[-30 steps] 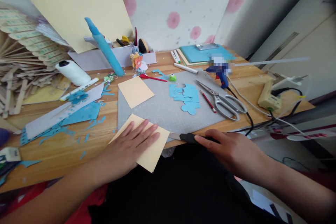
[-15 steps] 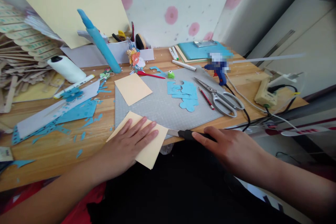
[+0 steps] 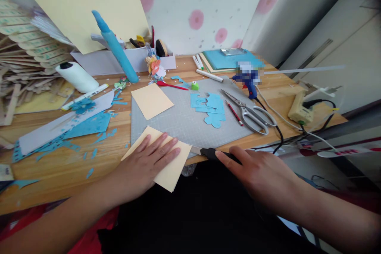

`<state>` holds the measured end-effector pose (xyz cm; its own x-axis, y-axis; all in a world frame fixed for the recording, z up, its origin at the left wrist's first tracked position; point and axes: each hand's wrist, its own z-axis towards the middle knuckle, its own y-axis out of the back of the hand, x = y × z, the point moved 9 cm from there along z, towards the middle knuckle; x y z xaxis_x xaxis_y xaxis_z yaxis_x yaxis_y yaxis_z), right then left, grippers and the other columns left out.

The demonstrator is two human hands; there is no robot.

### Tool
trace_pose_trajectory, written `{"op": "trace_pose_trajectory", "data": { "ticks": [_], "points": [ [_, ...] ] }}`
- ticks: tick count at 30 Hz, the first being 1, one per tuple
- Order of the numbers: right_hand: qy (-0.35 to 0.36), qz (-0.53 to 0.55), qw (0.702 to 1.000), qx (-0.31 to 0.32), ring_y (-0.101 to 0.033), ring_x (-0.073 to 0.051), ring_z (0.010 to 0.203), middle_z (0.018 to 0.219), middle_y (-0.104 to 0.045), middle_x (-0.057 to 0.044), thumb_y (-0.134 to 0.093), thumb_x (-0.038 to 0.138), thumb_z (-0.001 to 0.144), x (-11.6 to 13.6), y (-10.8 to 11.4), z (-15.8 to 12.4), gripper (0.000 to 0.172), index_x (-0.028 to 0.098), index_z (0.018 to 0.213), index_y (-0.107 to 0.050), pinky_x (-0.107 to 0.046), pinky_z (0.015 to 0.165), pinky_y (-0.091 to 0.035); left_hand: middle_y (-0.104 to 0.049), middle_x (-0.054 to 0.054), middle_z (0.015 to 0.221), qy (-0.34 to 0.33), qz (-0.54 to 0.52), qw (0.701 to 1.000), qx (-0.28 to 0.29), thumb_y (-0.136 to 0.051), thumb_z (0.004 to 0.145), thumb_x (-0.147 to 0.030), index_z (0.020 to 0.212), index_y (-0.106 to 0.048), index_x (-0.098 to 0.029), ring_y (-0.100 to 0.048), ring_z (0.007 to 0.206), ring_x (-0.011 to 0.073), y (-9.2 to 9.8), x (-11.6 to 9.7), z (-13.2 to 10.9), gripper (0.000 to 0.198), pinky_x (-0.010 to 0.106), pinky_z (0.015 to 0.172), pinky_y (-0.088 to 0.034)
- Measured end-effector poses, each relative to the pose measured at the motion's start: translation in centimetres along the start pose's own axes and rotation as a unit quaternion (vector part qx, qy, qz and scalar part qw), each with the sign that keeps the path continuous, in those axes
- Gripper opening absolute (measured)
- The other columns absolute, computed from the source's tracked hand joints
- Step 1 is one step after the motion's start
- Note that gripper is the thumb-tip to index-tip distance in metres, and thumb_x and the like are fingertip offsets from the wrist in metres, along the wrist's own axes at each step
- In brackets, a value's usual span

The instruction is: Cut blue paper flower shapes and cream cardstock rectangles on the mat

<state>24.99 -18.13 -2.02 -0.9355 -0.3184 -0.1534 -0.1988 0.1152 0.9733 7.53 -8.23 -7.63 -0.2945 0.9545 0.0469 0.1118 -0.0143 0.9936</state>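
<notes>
Head view: the left hand [image 3: 153,158], fingers spread flat, presses the cream square paper [image 3: 176,170] across the near-left edge of the grey gridded mat [image 3: 183,121], probably to steady it. The right hand [image 3: 257,166] grips the black-handled metal-bladed knife [image 3: 212,153], tip at the paper's corner. Open mat lies between paper and blue paper cut-outs [image 3: 211,105].

The left hand [image 3: 148,161] lies flat, palm down, fingers slightly spread and angled rightward, its bare left forearm [image 3: 80,206] slanting in from the lower left. The right hand [image 3: 256,168] curls in a grip, one digit stretched leftward, the bare right forearm [image 3: 324,208] entering from the lower right.
</notes>
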Motion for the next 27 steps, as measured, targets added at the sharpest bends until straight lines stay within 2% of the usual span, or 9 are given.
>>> {"op": "trace_pose_trajectory", "data": {
  "ticks": [9,15,21,27],
  "points": [
    [0.003,-0.014,1.000,0.014,-0.071,-0.023,0.066,0.102,-0.067,-0.012,-0.047,-0.002,0.072,0.7,0.3,1.1,0.071,0.016,0.141,-0.046,-0.031,0.048,-0.047,-0.022,0.003,0.161,-0.001,-0.003,1.000,0.001,-0.035,0.082,-0.001,0.154,-0.020,-0.029,-0.015,0.148,0.0292,0.0,0.0,0.1,0.079,0.055,0.116,-0.015],
    [0.023,-0.021,1.000,-0.005,-0.069,-0.024,0.064,0.092,-0.064,-0.007,-0.048,-0.002,0.072,1.2,0.8,2.3,0.071,0.015,0.141,-0.046,-0.031,0.046,-0.045,-0.023,0.003,0.161,0.005,-0.002,1.000,0.023,-0.033,0.082,0.000,0.154,-0.022,-0.028,-0.015,0.148,0.0296,0.1,-0.2,0.3,0.077,0.057,0.115,-0.018],
    [0.023,-0.021,0.999,0.009,-0.069,-0.024,0.063,0.090,-0.064,-0.006,-0.049,-0.002,0.071,0.9,0.6,2.8,0.071,0.015,0.140,-0.047,-0.032,0.046,-0.044,-0.023,0.004,0.161,0.005,-0.004,1.000,0.015,-0.032,0.082,0.001,0.154,-0.022,-0.026,-0.014,0.148,0.0294,0.4,-0.4,0.2,0.077,0.057,0.116,-0.018],
    [0.047,-0.028,0.998,-0.005,-0.069,-0.022,0.062,0.092,-0.065,-0.006,-0.050,-0.003,0.068,0.3,0.8,2.5,0.076,0.017,0.140,-0.045,-0.031,0.048,-0.044,-0.024,0.005,0.161,0.000,-0.018,1.000,0.008,-0.033,0.083,-0.001,0.153,-0.023,-0.026,-0.017,0.148,0.0308,0.5,-0.3,0.2,0.075,0.058,0.115,-0.019]
  ]
}}
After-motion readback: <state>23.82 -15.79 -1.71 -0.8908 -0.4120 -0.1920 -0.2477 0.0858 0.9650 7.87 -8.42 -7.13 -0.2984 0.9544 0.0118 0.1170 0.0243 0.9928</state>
